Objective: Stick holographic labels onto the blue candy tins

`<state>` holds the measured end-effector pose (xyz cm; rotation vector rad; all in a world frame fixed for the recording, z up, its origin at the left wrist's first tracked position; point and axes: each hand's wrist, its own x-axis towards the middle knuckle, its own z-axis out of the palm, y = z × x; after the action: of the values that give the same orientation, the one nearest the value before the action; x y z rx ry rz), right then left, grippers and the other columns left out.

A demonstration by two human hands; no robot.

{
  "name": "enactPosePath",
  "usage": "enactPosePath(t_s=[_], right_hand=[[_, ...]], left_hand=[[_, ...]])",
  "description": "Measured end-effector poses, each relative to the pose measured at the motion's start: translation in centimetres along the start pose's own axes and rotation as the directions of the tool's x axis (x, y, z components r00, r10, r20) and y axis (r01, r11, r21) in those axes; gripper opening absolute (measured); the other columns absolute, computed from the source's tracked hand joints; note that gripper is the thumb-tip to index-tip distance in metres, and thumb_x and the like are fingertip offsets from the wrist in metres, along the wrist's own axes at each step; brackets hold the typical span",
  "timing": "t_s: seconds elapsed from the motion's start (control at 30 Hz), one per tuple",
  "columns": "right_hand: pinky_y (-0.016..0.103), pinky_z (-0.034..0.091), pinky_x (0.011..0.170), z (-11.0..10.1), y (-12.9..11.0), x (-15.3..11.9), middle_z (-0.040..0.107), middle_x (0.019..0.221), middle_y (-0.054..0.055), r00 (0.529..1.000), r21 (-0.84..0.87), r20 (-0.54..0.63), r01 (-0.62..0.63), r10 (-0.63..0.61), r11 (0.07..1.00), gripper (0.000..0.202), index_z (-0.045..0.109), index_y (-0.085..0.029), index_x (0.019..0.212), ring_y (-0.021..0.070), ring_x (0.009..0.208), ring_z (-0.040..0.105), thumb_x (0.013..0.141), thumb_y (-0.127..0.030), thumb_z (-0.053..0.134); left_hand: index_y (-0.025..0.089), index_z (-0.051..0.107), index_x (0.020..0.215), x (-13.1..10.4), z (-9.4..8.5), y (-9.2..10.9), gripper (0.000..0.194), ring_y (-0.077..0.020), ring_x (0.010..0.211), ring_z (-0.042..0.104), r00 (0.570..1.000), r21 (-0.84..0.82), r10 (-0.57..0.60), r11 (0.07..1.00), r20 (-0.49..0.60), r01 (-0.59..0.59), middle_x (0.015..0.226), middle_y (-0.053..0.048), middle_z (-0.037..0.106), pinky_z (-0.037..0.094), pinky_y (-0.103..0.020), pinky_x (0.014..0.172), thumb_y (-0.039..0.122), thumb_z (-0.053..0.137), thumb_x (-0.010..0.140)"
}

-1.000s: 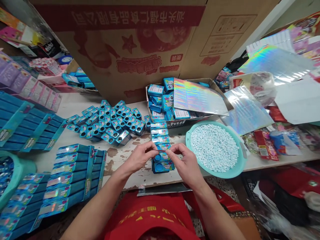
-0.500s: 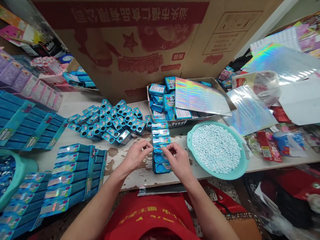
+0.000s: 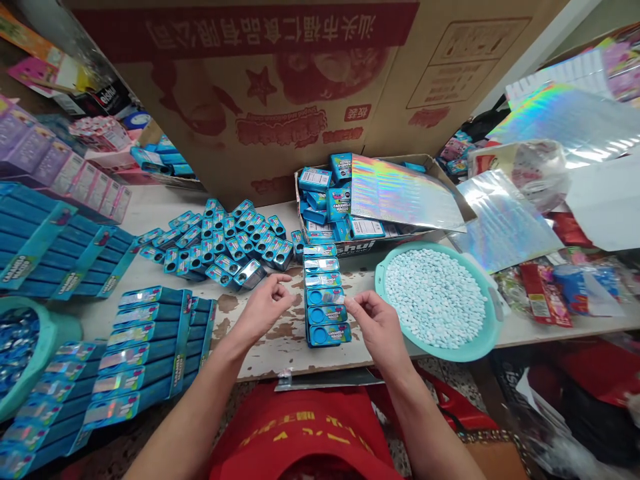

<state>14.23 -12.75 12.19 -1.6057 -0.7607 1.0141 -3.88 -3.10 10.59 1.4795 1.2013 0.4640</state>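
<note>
A row of blue candy tins stands on the worn white table in front of me, their ends with round recesses facing up. My right hand is at the row's right edge, thumb and index finger pinched on the end of a small shiny sticker that lies across one tin. To the left of the row, my left hand is raised off the tins, thumb and index finger apart, with nothing visible in it. The other fingers of that hand are curled.
A turquoise basin of pale candies stands at the right. Loose tins cluster behind my left hand. Holographic sheets lie over a box of tins. Stacked tin packs and another basin fill the left. A large carton rises behind.
My left hand has moved left, away from the tins, and its fingers have parted. My right hand has shifted right to the row's edge, uncovering the sticker on the tin.
</note>
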Motion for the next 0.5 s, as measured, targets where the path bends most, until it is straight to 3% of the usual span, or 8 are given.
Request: enactPosePath(t_s=[0.1,0.23,0.33,0.4,0.5], right_hand=[[0.022,0.036,0.055,-0.3,-0.3,-0.2,0.05,0.061,-0.004,0.997,0.071,0.065,-0.035,0.03,0.997,0.029,0.053,-0.019,0.065,0.01,0.058,0.043,0.072,-0.043,0.066],[0.022,0.035,0.055,-0.6,-0.8,-0.5,0.048,0.061,-0.004,0.994,0.099,0.104,-0.031,0.021,0.995,0.028,0.053,-0.018,0.066,0.0097,0.058,0.042,0.072,-0.042,0.067],[0.022,0.035,0.054,-0.9,-0.8,-0.5,0.048,0.06,-0.004,0.994,0.089,0.107,-0.023,0.014,0.996,0.029,0.053,-0.019,0.065,0.0097,0.058,0.042,0.072,-0.043,0.067],[0.023,0.036,0.055,-1.0,-0.4,-0.3,0.049,0.059,-0.004,0.994,0.069,0.103,-0.031,0.024,0.997,0.029,0.054,-0.019,0.066,0.0102,0.058,0.043,0.072,-0.044,0.066],[0.025,0.042,0.06,-0.7,0.5,0.1,0.056,0.069,-0.001,0.999,0.02,0.047,0.0,-0.001,1.0,0.028,0.056,-0.019,0.065,0.0131,0.066,0.05,0.072,-0.044,0.066]], left_hand=[[0.018,0.055,0.114,-0.2,0.1,0.8,0.046,-0.0157,0.086,0.055,0.994,-0.114,0.054,0.993,0.091,-0.043,0.099,-0.005,0.06,0.045,-0.025,0.07,0.036,0.065,0.072],[0.019,0.056,0.116,-0.6,1.0,1.6,0.051,-0.0173,0.088,0.056,0.989,-0.269,0.018,0.963,0.147,0.023,0.113,-0.009,0.058,0.045,-0.023,0.061,0.049,0.059,0.076],[0.016,0.059,0.111,-0.8,2.0,1.9,0.052,-0.0174,0.081,0.059,0.973,-0.383,-0.02,0.917,0.229,0.109,0.098,-0.009,0.063,0.043,-0.022,0.054,0.052,0.062,0.073],[0.014,0.063,0.093,-0.8,2.7,2.0,0.041,-0.0141,0.067,0.058,0.966,-0.424,-0.035,0.894,0.258,0.146,0.076,-0.004,0.063,0.04,-0.021,0.051,0.047,0.068,0.069],[0.014,0.056,0.065,-0.9,3.4,1.9,0.031,-0.0087,0.051,0.05,0.983,-0.434,-0.054,0.892,0.175,0.126,0.056,0.001,0.056,0.038,-0.021,0.049,0.04,0.071,0.064]])
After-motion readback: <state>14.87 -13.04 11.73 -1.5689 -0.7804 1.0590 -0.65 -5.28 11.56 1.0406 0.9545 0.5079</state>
